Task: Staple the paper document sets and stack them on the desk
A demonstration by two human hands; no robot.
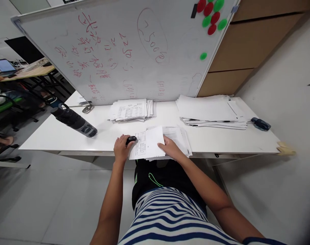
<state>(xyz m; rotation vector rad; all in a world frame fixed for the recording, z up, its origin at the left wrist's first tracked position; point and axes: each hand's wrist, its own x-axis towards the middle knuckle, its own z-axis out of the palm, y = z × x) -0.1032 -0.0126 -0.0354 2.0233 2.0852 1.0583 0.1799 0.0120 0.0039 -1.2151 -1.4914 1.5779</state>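
Note:
My left hand is closed around a small black rounded tool that looks like a stapler, at the upper left edge of a sheet. My right hand pinches the right side of the printed sheets, thumb on top and fingers underneath. These sheets are partly white and partly covered in a printed table. Beneath them, at the desk's front edge, lies a stack of papers, partly hidden by the sheets and my right hand.
On the white desk stand two more paper stacks, one at back centre and one at back right. A dark bottle leans left; a dark blue object lies far right. A whiteboard rises behind.

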